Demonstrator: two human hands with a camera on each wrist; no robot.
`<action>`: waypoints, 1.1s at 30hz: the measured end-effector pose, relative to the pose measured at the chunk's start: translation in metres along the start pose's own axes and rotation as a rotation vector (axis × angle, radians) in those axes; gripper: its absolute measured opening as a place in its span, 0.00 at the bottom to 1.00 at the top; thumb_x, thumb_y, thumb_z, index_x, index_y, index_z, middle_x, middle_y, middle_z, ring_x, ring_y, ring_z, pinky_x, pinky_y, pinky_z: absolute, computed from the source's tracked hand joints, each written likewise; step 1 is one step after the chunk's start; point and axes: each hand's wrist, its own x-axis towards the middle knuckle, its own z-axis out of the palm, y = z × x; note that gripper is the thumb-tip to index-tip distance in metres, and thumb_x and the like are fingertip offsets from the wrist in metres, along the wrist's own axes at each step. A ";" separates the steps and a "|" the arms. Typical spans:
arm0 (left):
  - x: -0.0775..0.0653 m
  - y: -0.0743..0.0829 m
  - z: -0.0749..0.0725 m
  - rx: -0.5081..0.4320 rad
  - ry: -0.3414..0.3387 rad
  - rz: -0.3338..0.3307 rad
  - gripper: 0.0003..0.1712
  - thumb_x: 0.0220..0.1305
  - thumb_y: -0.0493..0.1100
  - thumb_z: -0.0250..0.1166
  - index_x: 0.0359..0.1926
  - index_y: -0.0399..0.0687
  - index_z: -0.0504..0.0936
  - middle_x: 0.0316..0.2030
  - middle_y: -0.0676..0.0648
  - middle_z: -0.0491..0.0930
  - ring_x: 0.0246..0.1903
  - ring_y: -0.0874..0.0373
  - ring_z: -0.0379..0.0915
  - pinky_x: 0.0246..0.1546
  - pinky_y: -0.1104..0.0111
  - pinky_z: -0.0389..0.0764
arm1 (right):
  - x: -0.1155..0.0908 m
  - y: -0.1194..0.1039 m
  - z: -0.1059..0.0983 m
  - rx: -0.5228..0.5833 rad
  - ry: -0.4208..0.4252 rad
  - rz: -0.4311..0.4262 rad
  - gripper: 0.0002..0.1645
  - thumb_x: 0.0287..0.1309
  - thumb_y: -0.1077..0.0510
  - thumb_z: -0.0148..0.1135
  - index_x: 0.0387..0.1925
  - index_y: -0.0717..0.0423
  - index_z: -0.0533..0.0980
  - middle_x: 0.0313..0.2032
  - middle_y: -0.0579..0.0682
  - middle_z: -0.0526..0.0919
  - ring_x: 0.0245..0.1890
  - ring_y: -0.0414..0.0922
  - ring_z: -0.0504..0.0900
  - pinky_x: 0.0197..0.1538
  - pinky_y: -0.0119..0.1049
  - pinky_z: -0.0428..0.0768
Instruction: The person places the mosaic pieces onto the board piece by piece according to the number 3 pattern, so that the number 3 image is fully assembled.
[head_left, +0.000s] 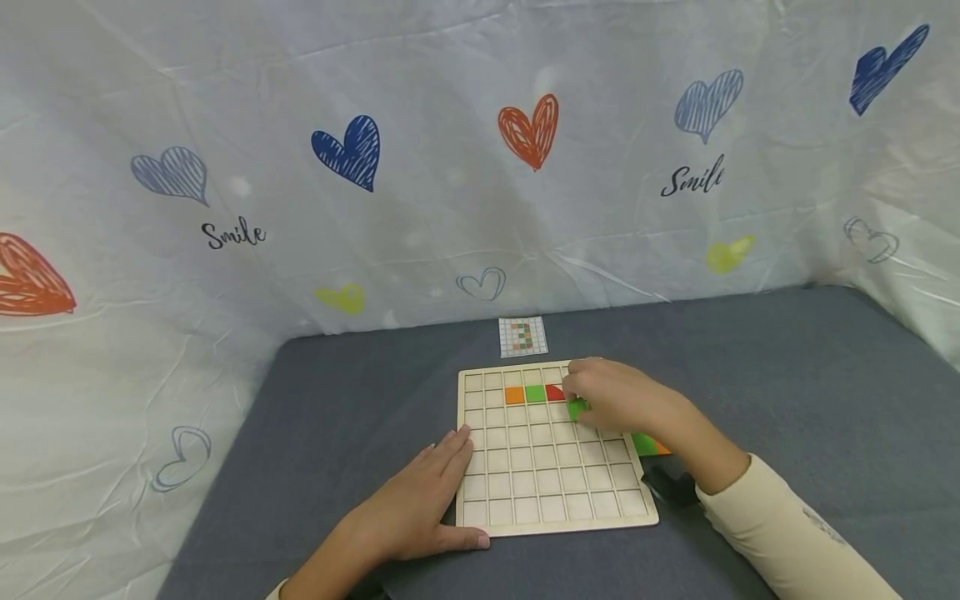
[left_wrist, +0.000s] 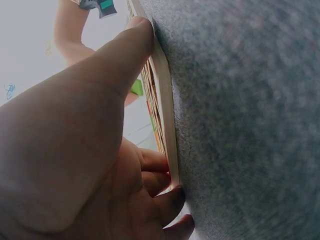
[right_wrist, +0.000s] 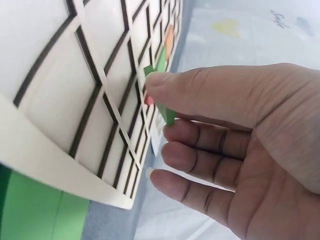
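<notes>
Our right fingers [head_left: 581,383] clamped on the green tile [head_left: 576,409], left fingers [head_left: 452,451] extended against the board [head_left: 544,458], we should seat the tile squarely.

Green tile [head_left: 577,410], cream gridded board [head_left: 555,457], grey tablecloth [head_left: 360,408], white heart-patterned backdrop [head_left: 435,208].

Head vw: soft light; L wrist: bkgd glare, cloth [left_wrist: 250,125] blurry; R wrist: drape [right_wrist: 260,45] o.o.f.
</notes>
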 end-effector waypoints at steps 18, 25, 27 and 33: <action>-0.001 0.001 -0.001 0.006 0.001 0.000 0.66 0.58 0.81 0.55 0.79 0.39 0.48 0.79 0.42 0.43 0.76 0.49 0.40 0.72 0.50 0.54 | 0.012 0.003 0.012 0.073 0.036 -0.040 0.12 0.49 0.68 0.74 0.33 0.49 0.83 0.33 0.42 0.78 0.33 0.39 0.75 0.36 0.36 0.77; 0.000 0.001 -0.002 -0.002 -0.004 -0.006 0.66 0.57 0.81 0.55 0.79 0.39 0.48 0.79 0.42 0.42 0.76 0.49 0.40 0.72 0.50 0.54 | 0.014 0.001 0.017 0.078 0.065 -0.075 0.11 0.50 0.68 0.74 0.31 0.49 0.83 0.31 0.42 0.77 0.30 0.37 0.71 0.34 0.34 0.76; 0.000 0.001 -0.002 0.000 -0.006 -0.007 0.66 0.57 0.81 0.55 0.79 0.39 0.48 0.79 0.43 0.42 0.76 0.49 0.40 0.72 0.50 0.54 | 0.014 0.001 0.019 0.082 0.064 -0.069 0.12 0.51 0.69 0.73 0.32 0.50 0.83 0.31 0.42 0.77 0.31 0.37 0.72 0.34 0.34 0.76; -0.001 0.001 -0.002 -0.001 -0.010 -0.009 0.66 0.57 0.81 0.54 0.79 0.40 0.48 0.79 0.43 0.42 0.76 0.49 0.40 0.72 0.49 0.54 | 0.013 -0.001 0.022 0.104 0.044 -0.059 0.11 0.54 0.71 0.69 0.33 0.51 0.83 0.33 0.43 0.77 0.32 0.37 0.73 0.35 0.34 0.77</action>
